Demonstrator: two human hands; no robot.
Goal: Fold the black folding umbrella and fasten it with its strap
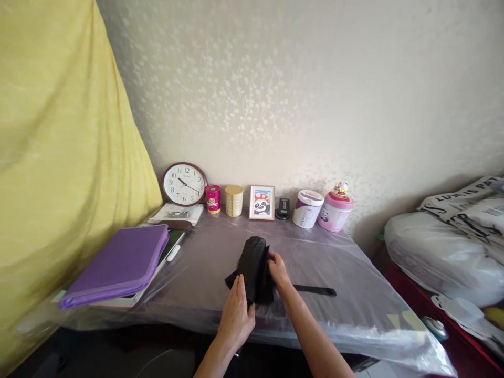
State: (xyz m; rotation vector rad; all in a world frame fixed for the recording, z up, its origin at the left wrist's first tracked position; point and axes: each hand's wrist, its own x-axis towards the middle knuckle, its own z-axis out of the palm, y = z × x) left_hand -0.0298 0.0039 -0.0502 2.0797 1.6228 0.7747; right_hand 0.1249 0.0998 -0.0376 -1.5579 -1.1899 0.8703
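Note:
A bundle of black folded fabric (251, 262) lies near the middle of the table, rolled on its left side, with loose flaps along its right. My left hand (237, 314) holds its near left end, fingers along the side and thumb at the bottom. On the other side, my right hand (277, 269) pinches a flap at the right edge, its fingertips partly hidden by the cloth. A flat black strap (315, 290) stretches out to the right, passing behind my right wrist. Whether it joins the bundle is hidden.
A purple zip folder (118, 262) rests on the left, a white marker-like item (173, 253) beside it. Along the wall stand a clock (185, 184), several tins, a framed panda picture (262, 203) and a small black device (282, 208). Plastic covers the table (205, 252).

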